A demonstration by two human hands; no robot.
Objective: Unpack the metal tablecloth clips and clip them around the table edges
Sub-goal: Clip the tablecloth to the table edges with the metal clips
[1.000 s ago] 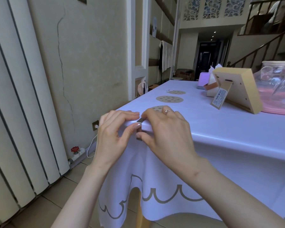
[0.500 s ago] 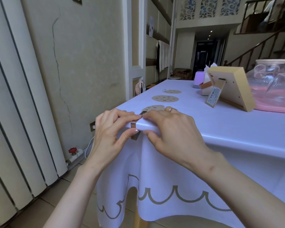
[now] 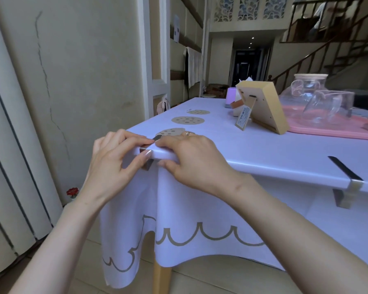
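A metal tablecloth clip [image 3: 147,164] sits over the near left corner of the table, on the white tablecloth [image 3: 263,153]. My left hand [image 3: 113,164] pinches it, thumb on its front face and fingers on top. Close beside it, my right hand [image 3: 191,162] presses the table edge with its fingertips on the clip's top strip. Most of the clip is hidden by my fingers. A second metal clip [image 3: 346,181] grips the front edge of the table at the right.
On the table stand a wooden photo frame [image 3: 263,107], a pink tray [image 3: 327,130] with glass jugs [image 3: 327,107] and a small purple lamp [image 3: 229,98]. A wall and radiator panels [image 3: 11,145] lie close on the left. A wooden table leg [image 3: 160,279] shows below the cloth.
My view has shifted right, bringing the second clip into sight. Both hands stay at the corner; the clip now sits lower over the edge with my left thumb on its front.
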